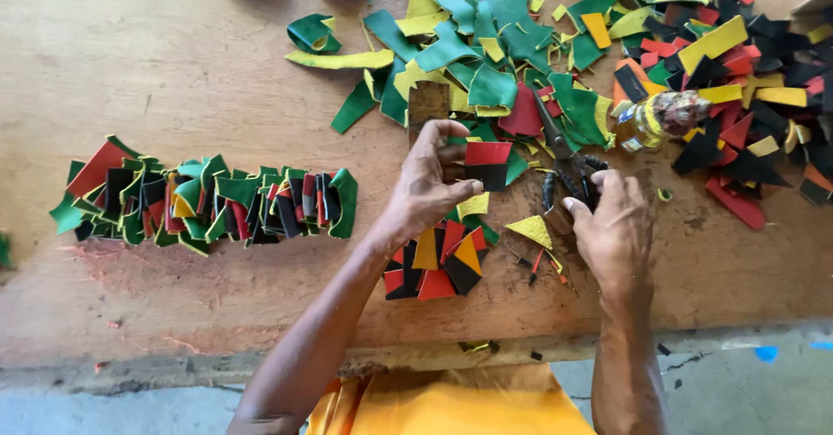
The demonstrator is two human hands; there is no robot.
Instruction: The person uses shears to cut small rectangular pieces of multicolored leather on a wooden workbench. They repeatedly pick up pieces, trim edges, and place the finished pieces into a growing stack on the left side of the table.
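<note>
held piece [487, 164]: red over black | near stack [436, 264]: red, black, orange-yellow | left row [208, 198]: green, red, black, yellow | far heap [486, 62]: green, yellow | right heap [755, 97]: black, red, yellow | scissors [566, 164]: black | table [173, 79]: tan | shirt [451, 405]: yellow

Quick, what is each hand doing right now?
Left hand: closed on a red and black piece.
Right hand: empty, fingers spread, resting on the scissors.

Bright even daylight, soft short shadows, sharp centre, slight wide-angle bending at edges
</note>
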